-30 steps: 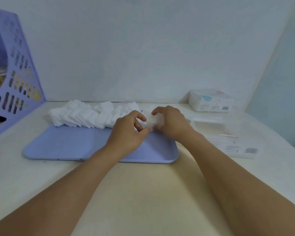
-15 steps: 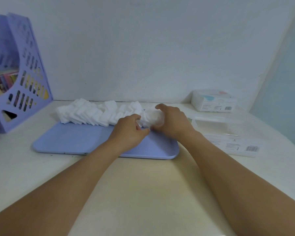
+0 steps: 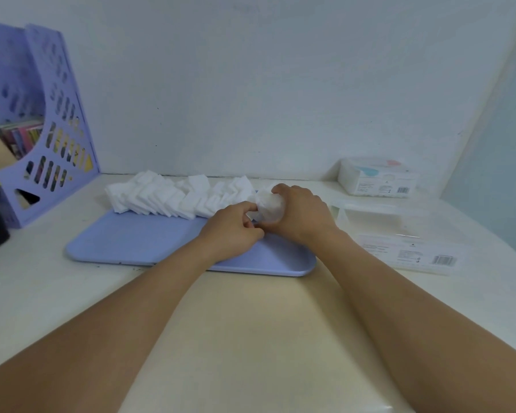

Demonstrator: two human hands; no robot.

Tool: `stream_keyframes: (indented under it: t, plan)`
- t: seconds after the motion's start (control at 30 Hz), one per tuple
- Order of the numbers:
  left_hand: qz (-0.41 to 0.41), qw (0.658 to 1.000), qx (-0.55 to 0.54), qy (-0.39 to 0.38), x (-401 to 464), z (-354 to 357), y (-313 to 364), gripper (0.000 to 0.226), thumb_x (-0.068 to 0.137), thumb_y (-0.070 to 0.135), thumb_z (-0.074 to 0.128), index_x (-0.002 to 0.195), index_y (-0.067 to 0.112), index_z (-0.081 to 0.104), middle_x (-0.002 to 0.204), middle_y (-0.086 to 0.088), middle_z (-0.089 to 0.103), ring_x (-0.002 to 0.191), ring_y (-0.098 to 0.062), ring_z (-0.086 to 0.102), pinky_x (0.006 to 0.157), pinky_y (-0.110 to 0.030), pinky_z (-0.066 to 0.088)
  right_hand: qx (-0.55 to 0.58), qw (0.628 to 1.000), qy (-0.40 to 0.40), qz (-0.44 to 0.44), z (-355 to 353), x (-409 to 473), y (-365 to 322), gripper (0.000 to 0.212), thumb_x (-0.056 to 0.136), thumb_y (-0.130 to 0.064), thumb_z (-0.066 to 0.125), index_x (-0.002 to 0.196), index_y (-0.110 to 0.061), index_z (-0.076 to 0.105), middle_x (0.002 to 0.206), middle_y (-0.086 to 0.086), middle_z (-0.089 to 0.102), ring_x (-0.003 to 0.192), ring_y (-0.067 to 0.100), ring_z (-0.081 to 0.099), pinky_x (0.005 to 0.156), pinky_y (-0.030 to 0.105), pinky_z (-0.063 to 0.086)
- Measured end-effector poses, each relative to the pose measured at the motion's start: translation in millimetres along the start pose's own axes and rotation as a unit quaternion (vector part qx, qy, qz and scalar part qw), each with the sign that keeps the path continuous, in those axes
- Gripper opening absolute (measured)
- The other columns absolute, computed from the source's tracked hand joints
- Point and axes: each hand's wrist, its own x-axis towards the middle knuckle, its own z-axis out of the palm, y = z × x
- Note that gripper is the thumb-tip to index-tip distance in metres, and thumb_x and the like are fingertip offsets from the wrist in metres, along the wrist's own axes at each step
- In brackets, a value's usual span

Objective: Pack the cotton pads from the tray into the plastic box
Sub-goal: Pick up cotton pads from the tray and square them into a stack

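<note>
Cotton pads, a small bunch of them, sit gathered between both hands over the far right part of the tray. The right hand has its fingers curled over the top and far side of the bunch, so most of that side is hidden. The left hand pinches the near lower edge of the same bunch with thumb and forefinger; its other fingers are folded under the palm and hard to make out. How many pads are in the bunch cannot be told.

To the left of the hands, the rest of the cotton pads lie in an overlapping row along the far edge of the lilac tray, some hanging over its far rim. The near half of the tray is bare.

To the right of the tray stands the clear plastic box, so transparent that its walls blur into the pale worktop. Nearer lies a clear lid or sleeve with a barcode label; which it is I cannot tell. Farther right sits a white packet by the wall.

At the far left stands a lilac file rack, cut off by the frame edge, with coloured spines showing through its slots.
</note>
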Motion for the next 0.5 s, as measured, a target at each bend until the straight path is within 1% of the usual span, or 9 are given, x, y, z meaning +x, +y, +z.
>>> stream_keyframes:
  t: [0.03, 0.1, 0.17, 0.23, 0.33, 0.43, 0.5]
  plan:
    - [0.002, 1.0, 0.001, -0.002, -0.3, -0.3, 0.1, 0.049, 0.087, 0.017, 0.065, 0.134, 0.029, 0.057, 0.091, 0.002, 0.071, 0.083, -0.011, 0.063, 0.088, -0.036, 0.054, -0.021, 1.0, 0.008, -0.003, 2.2, -0.8, -3.6, 0.08, 0.07, -0.076, 0.069, 0.128, -0.022, 0.055, 0.112, -0.001, 0.063, 0.1, 0.025, 0.062, 0.076, 0.034, 0.046]
    - [0.009, 1.0, 0.007, 0.0, 0.3, -0.1, -0.9, 0.051, 0.087, 0.017, 0.065, 0.136, 0.03, 0.056, 0.092, 0.003, 0.069, 0.075, -0.009, 0.06, 0.088, -0.037, 0.054, -0.044, 0.999, 0.03, -0.005, 4.9, 0.1, -8.9, 0.068, 0.077, -0.072, 0.066, 0.12, -0.019, 0.057, 0.105, 0.001, 0.063, 0.094, 0.028, 0.063, 0.074, 0.035, 0.047]
    - [0.017, 1.0, 0.012, 0.004, 1.4, 0.6, -2.4, 0.052, 0.087, 0.017, 0.065, 0.137, 0.03, 0.055, 0.092, 0.005, 0.067, 0.068, -0.006, 0.055, 0.084, -0.036, 0.053, -0.045, 0.998, 0.037, -0.003, 3.4, 2.2, -9.5, 0.057, 0.085, -0.063, 0.064, 0.119, -0.018, 0.059, 0.105, 0.003, 0.066, 0.094, 0.03, 0.064, 0.075, 0.036, 0.049]
    - [0.02, 1.0, 0.017, 0.003, 2.5, 1.0, -4.0, 0.056, 0.088, 0.018, 0.065, 0.141, 0.029, 0.052, 0.093, 0.007, 0.066, 0.067, -0.004, 0.053, 0.082, -0.033, 0.053, -0.028, 0.999, 0.029, 0.003, -0.1, 3.4, -6.1, 0.051, 0.09, -0.058, 0.062, 0.123, -0.019, 0.06, 0.109, 0.004, 0.069, 0.097, 0.031, 0.064, 0.079, 0.037, 0.052]
    - [0.021, 1.0, 0.023, -0.001, 2.9, 0.5, -4.6, 0.057, 0.088, 0.021, 0.065, 0.142, 0.032, 0.051, 0.095, 0.006, 0.066, 0.07, -0.006, 0.055, 0.083, -0.035, 0.054, 0.013, 1.0, 0.02, 0.01, -3.0, 1.2, 0.0, 0.054, 0.092, -0.062, 0.059, 0.131, -0.024, 0.059, 0.116, 0.003, 0.069, 0.103, 0.029, 0.064, 0.081, 0.036, 0.052]
    - [0.031, 0.999, 0.033, 0.002, 2.1, 0.7, -3.8, 0.057, 0.088, 0.021, 0.064, 0.141, 0.037, 0.051, 0.095, 0.004, 0.067, 0.066, -0.005, 0.053, 0.079, -0.034, 0.053, 0.041, 0.999, 0.027, 0.022, -3.1, 0.5, 1.0, 0.057, 0.093, -0.066, 0.054, 0.133, -0.026, 0.059, 0.121, 0.002, 0.069, 0.107, 0.029, 0.064, 0.079, 0.034, 0.047]
    - [0.035, 0.999, 0.042, 0.001, 1.3, 0.4, -3.5, 0.059, 0.088, 0.02, 0.064, 0.143, 0.037, 0.049, 0.095, 0.004, 0.067, 0.063, -0.005, 0.051, 0.076, -0.033, 0.052, 0.045, 0.998, 0.032, 0.031, -4.1, 0.5, -1.0, 0.058, 0.093, -0.067, 0.051, 0.132, -0.026, 0.06, 0.121, 0.003, 0.069, 0.109, 0.029, 0.063, 0.076, 0.033, 0.042]
